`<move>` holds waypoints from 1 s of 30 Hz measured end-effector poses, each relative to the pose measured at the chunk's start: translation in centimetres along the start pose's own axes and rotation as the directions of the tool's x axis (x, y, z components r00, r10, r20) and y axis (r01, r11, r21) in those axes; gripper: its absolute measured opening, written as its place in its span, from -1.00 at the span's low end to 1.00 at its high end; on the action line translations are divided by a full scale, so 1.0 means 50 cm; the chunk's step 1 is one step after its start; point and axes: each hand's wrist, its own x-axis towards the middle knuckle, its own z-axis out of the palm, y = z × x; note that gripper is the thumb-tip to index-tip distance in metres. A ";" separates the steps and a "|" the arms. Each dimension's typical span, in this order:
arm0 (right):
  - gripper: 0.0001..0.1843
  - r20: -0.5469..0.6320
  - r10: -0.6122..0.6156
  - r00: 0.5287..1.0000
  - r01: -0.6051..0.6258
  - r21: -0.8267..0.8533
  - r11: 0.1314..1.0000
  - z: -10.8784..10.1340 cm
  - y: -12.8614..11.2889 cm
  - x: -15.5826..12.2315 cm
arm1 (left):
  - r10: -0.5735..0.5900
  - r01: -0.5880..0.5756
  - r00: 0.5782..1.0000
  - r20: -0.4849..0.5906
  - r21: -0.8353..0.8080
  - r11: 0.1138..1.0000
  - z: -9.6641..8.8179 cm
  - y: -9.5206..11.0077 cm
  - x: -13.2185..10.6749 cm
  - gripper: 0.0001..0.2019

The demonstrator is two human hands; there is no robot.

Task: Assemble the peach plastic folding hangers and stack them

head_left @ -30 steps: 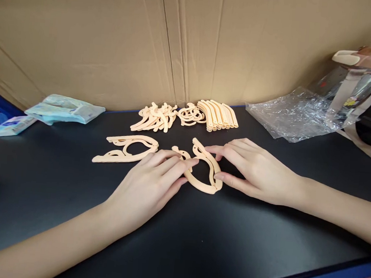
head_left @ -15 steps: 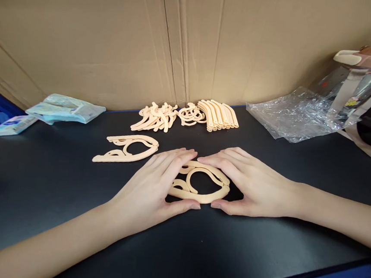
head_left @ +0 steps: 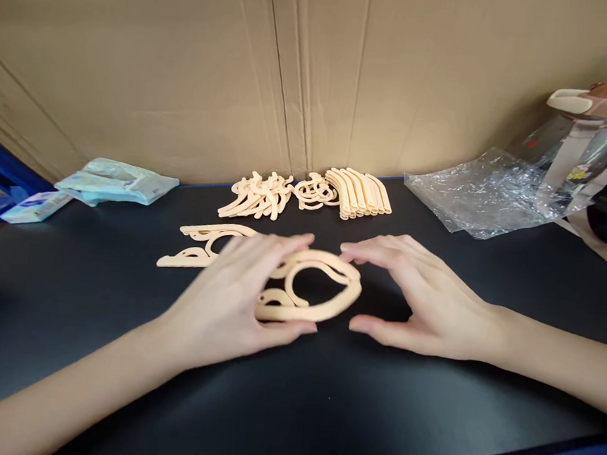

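My left hand [head_left: 237,292] grips a cream plastic folding hanger [head_left: 340,306], thumb on its near edge and fingers over its far edge. Its rounded, joined end points to the right; the left end is hidden under the hand. My right hand [head_left: 417,301] hovers just to the right of that end, thumb and fingers spread apart around empty space. Behind my left hand, a second folding hanger [head_left: 176,262] lies flat on the black table [head_left: 287,410], partly covered by the hand.
Along the back lie a heap of curved cream pieces [head_left: 259,197], several hook-shaped pieces [head_left: 314,194] and a neat row of hanger arms [head_left: 362,194]. A blue tissue pack [head_left: 116,181] is at left. Clear plastic wrap [head_left: 476,193] and a strapped bottle [head_left: 599,133] stand right, before a cardboard wall [head_left: 190,69].
The hanger has moved left with my left hand and appears slightly raised. My right hand has let go of its rounded end, and a gap now separates them.
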 end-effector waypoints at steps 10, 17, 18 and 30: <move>-0.52 0.199 0.136 0.971 -0.125 -0.067 0.990 0.005 0.023 0.000 | -0.422 0.418 0.905 0.059 0.070 0.906 -0.131 -0.167 0.001 -0.09; -0.58 0.265 0.128 0.956 -0.111 -0.080 0.991 0.004 0.028 -0.002 | -0.454 0.455 0.878 0.149 0.032 0.890 -0.120 -0.209 -0.015 -0.01; -0.58 0.266 0.125 0.956 -0.108 -0.080 0.991 0.004 0.029 -0.002 | -0.449 0.447 0.879 0.162 0.052 0.893 -0.119 -0.211 -0.016 -0.04; -0.63 0.257 0.116 0.959 -0.094 -0.096 0.991 0.005 0.028 0.000 | -0.470 0.486 0.855 0.218 -0.023 0.873 -0.109 -0.217 -0.024 -0.08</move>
